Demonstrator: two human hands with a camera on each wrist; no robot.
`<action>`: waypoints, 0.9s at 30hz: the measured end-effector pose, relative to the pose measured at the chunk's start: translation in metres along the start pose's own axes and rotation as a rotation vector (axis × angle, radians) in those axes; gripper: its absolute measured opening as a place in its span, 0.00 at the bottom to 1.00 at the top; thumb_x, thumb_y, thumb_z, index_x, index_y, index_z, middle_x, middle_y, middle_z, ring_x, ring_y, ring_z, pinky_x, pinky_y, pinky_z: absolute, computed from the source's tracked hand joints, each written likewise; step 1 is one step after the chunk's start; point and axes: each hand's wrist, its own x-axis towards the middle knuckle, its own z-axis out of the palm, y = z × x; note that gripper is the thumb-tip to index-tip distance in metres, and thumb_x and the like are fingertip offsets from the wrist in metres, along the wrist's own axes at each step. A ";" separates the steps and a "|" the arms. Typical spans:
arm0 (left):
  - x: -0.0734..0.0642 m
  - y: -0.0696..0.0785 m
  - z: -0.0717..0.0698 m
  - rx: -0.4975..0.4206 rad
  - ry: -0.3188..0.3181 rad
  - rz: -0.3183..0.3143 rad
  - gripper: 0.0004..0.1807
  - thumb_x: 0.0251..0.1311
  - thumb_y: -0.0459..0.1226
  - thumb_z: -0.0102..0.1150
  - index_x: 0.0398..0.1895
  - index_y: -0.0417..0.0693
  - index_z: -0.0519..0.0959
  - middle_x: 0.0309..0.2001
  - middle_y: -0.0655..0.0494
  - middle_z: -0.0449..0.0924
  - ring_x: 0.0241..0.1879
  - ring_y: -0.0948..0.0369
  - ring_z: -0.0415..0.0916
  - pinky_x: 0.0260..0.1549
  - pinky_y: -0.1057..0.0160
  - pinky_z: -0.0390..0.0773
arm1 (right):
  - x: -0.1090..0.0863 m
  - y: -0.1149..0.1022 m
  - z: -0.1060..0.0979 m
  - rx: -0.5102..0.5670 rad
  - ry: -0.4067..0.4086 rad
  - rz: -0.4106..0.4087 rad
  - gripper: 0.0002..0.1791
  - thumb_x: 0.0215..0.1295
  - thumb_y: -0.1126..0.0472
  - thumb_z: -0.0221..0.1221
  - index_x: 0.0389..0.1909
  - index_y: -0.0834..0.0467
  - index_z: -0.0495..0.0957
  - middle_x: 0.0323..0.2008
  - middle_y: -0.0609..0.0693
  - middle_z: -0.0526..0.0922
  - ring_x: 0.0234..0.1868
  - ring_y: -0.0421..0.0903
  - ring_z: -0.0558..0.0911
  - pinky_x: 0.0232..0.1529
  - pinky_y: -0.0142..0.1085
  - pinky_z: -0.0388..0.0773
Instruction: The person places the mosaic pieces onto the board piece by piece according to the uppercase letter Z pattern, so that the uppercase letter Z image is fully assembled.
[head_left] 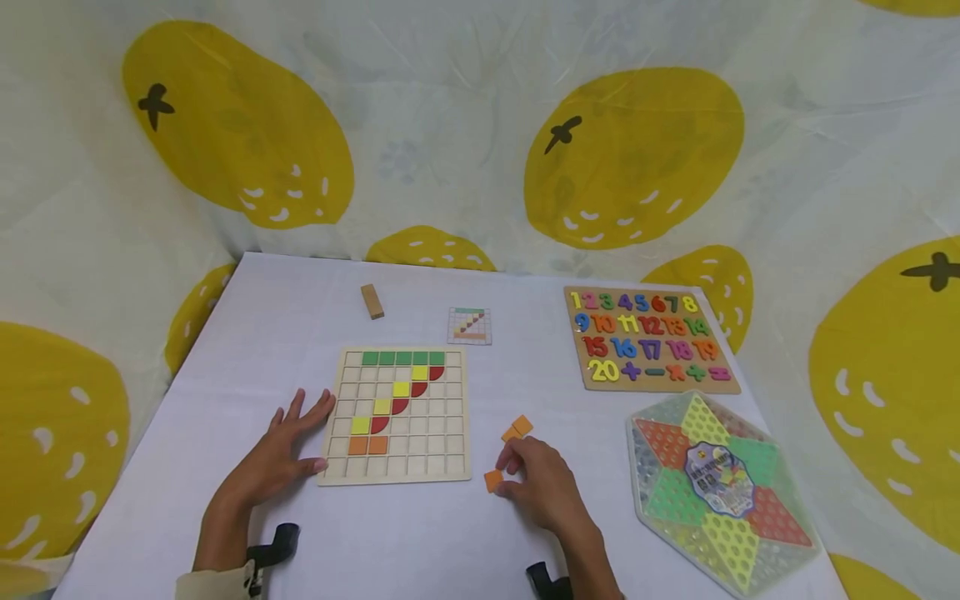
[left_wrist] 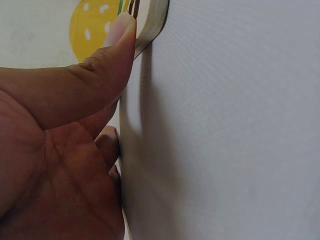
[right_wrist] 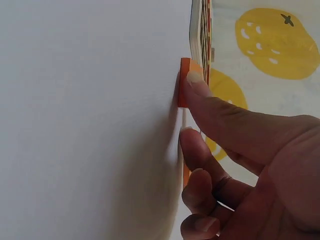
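A square wooden grid board [head_left: 428, 467] lies on the table, with green, yellow, dark red and orange pieces in some of its cells. My left hand [head_left: 279, 457] is spread at the board's left side; its thumb [left_wrist: 117, 42] rests on the edge. To the right of the board, my right hand [head_left: 538, 481] has its thumb on a loose orange square tile [head_left: 492, 480]. In the right wrist view, the index fingertip stays apart from that orange tile [right_wrist: 185, 82]. Two more orange tiles [head_left: 517, 427] lie just beyond the fingers.
Behind the board are a small pattern card [head_left: 470, 326] and a wooden block [head_left: 372, 302]. On the right lie a number puzzle board [head_left: 652, 339] and a hexagonal star game board [head_left: 720, 492]. A fruit-print cloth [head_left: 450, 125] hangs behind the white table.
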 end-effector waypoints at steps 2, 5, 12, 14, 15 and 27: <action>0.000 0.000 0.000 0.000 0.000 -0.004 0.62 0.47 0.32 0.81 0.86 0.62 0.56 0.88 0.46 0.41 0.85 0.36 0.19 0.73 0.16 0.33 | 0.000 -0.001 0.001 0.034 -0.001 -0.017 0.19 0.50 0.64 0.81 0.32 0.46 0.80 0.29 0.40 0.79 0.32 0.41 0.73 0.32 0.31 0.68; 0.000 0.000 0.001 0.002 -0.002 -0.006 0.62 0.48 0.33 0.81 0.86 0.62 0.56 0.88 0.46 0.41 0.85 0.34 0.19 0.72 0.15 0.33 | -0.001 -0.002 0.004 0.094 -0.001 -0.045 0.19 0.52 0.64 0.80 0.32 0.46 0.78 0.28 0.39 0.81 0.30 0.40 0.73 0.29 0.30 0.69; 0.000 -0.001 0.001 0.011 -0.002 -0.013 0.62 0.48 0.32 0.80 0.86 0.62 0.55 0.88 0.46 0.41 0.85 0.35 0.20 0.73 0.16 0.33 | 0.002 -0.012 0.006 0.178 0.003 -0.097 0.16 0.57 0.62 0.78 0.32 0.44 0.79 0.28 0.35 0.82 0.27 0.39 0.73 0.27 0.28 0.71; 0.000 0.000 0.001 0.009 0.000 -0.011 0.62 0.48 0.32 0.80 0.86 0.61 0.56 0.88 0.46 0.41 0.85 0.35 0.20 0.73 0.16 0.33 | 0.004 -0.017 0.007 0.198 0.008 -0.110 0.15 0.59 0.62 0.77 0.33 0.44 0.80 0.27 0.35 0.82 0.26 0.39 0.73 0.27 0.28 0.71; 0.000 0.000 0.001 0.010 0.000 -0.010 0.62 0.48 0.32 0.80 0.86 0.61 0.56 0.88 0.46 0.42 0.85 0.36 0.20 0.73 0.17 0.33 | 0.005 -0.020 0.007 0.207 0.011 -0.119 0.14 0.59 0.62 0.77 0.33 0.44 0.81 0.27 0.36 0.83 0.26 0.39 0.73 0.27 0.28 0.71; 0.000 0.000 0.002 0.021 0.001 -0.018 0.61 0.49 0.33 0.80 0.86 0.61 0.55 0.88 0.46 0.41 0.85 0.35 0.19 0.73 0.16 0.32 | 0.029 -0.064 0.024 0.197 0.001 -0.166 0.10 0.62 0.60 0.75 0.33 0.46 0.82 0.25 0.36 0.81 0.26 0.39 0.73 0.26 0.29 0.68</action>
